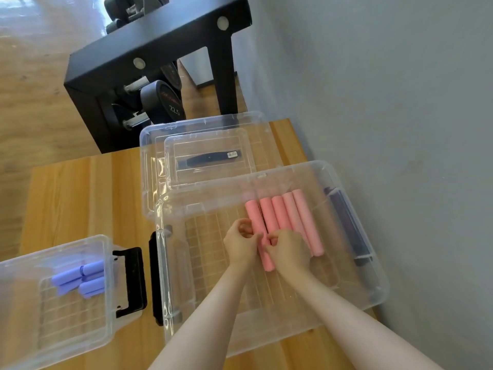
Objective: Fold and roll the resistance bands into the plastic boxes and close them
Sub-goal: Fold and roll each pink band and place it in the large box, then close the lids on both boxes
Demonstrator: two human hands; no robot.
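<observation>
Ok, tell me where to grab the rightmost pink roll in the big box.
Probably pinch the rightmost pink roll from above at its far half, coming from its open right side: it lies flat, its left side is against the next roll, and the right hand crowds its near end.

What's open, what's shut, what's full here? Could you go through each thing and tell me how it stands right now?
Large clear box: open, no lid on, five pink rolls inside.
Pink rolls: rolled, lying side by side.
Small clear box: on the table's left, purple rolls inside; lid state unclear.
Purple rolls: rolled, bunched together.
Lids: stacked behind the large box, off any box.
Left hand: fingers curled at the pink rolls.
Right hand: pinching a pink roll.
</observation>
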